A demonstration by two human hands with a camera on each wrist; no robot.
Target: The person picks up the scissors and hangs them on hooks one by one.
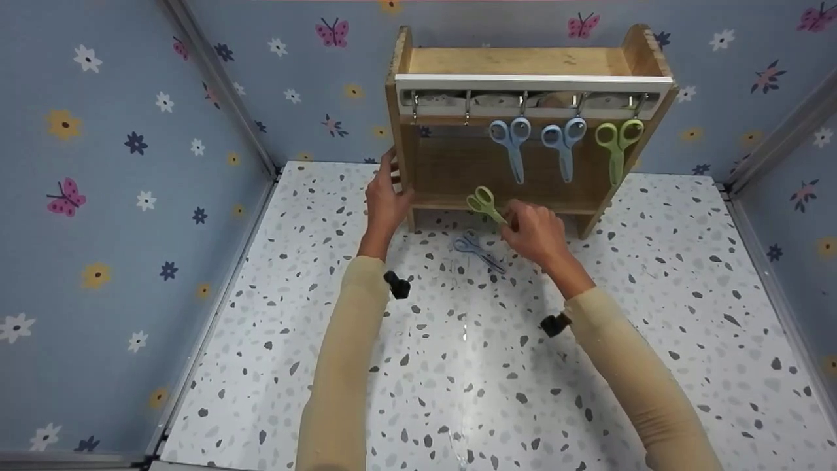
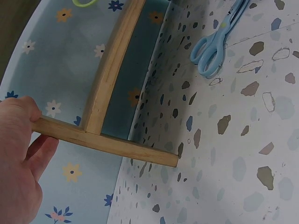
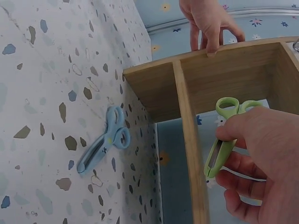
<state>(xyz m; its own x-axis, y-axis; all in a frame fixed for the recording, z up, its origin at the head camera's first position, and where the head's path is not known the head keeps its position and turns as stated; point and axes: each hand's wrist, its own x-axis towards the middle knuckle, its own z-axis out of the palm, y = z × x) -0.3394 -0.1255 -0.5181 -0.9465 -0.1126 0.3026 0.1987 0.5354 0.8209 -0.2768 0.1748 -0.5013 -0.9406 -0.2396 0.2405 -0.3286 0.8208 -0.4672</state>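
Observation:
My right hand (image 1: 537,232) pinches a pair of green scissors (image 1: 482,201) by the blade part, with the finger loops sticking out to the left. In the right wrist view the green scissors (image 3: 223,144) lie between thumb and fingers, in front of the wooden rack. The left hand (image 1: 386,199) grips the left side panel of the rack (image 1: 407,150), thumb on the front edge and fingers round the outside. Below the green pair, blue scissors (image 1: 477,250) lie on the speckled tabletop, blades toward the right.
Hooks line the rack's white rail (image 1: 533,82). Two blue scissors (image 1: 514,147) (image 1: 565,147) and another green pair (image 1: 616,147) hang from the hooks toward the right; two hooks at the left (image 1: 467,108) carry nothing. Flower-patterned walls (image 1: 131,196) enclose the table.

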